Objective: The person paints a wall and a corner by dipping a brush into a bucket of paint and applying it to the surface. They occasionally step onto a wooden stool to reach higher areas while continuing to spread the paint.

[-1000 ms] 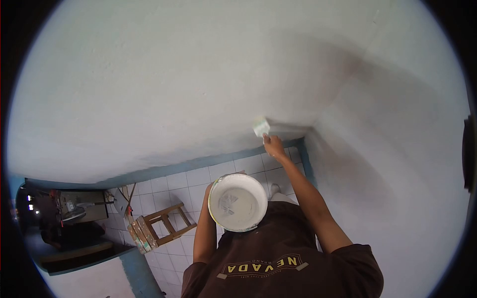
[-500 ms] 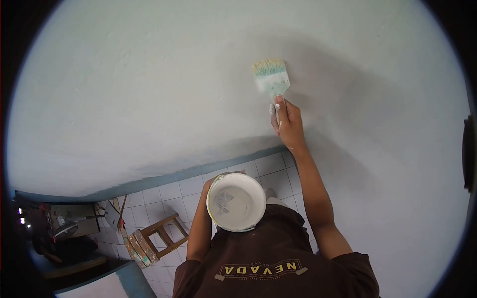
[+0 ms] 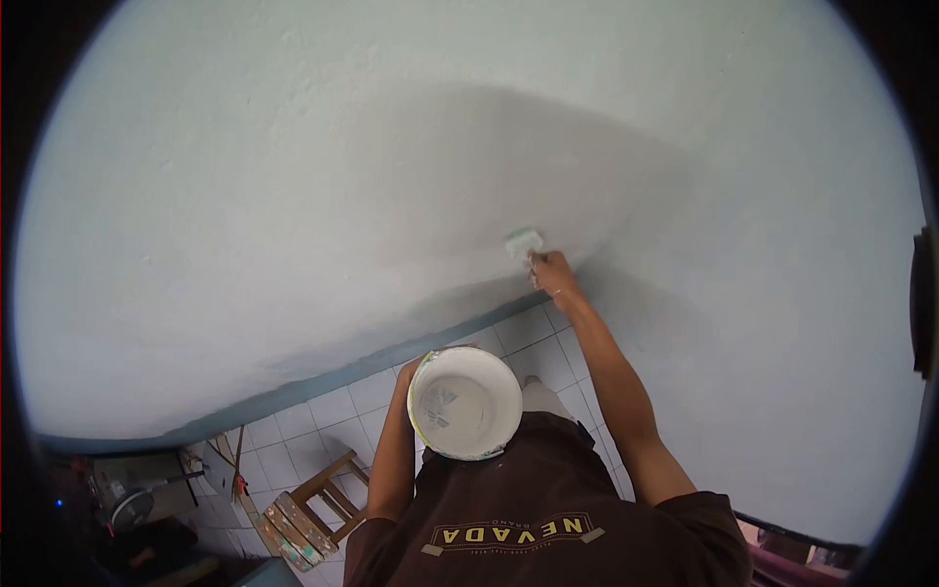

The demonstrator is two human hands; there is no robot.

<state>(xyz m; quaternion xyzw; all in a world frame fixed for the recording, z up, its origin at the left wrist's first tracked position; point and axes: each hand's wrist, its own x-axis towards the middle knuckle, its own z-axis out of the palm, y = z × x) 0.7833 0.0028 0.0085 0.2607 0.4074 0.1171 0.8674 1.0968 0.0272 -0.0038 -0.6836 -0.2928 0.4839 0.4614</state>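
My right hand (image 3: 555, 275) is closed round the handle of a wide paintbrush (image 3: 523, 243), its head against the pale wall (image 3: 293, 176) near the corner. The bristles look short and greenish from this angle. A white paint bucket (image 3: 510, 382) is held at my waist, its rim smeared with yellow and green. Pale paint lies in the bottom, with a greyish patch in it. My left hand (image 3: 407, 374) supports the bucket from the far side; most of its fingers are hidden behind it.
A paint-spotted wooden stool (image 3: 298, 528) stands on the white tiled floor (image 3: 347, 403) to the left. Beyond it are a fan (image 3: 132, 509) and dark clutter. A blue band (image 3: 293, 396) runs along the wall's foot. Another wall (image 3: 763, 372) rises on the right.
My right hand has brought the paintbrush down the wall, closer to its foot. The bucket stays at my waist, and the view has shifted slightly.
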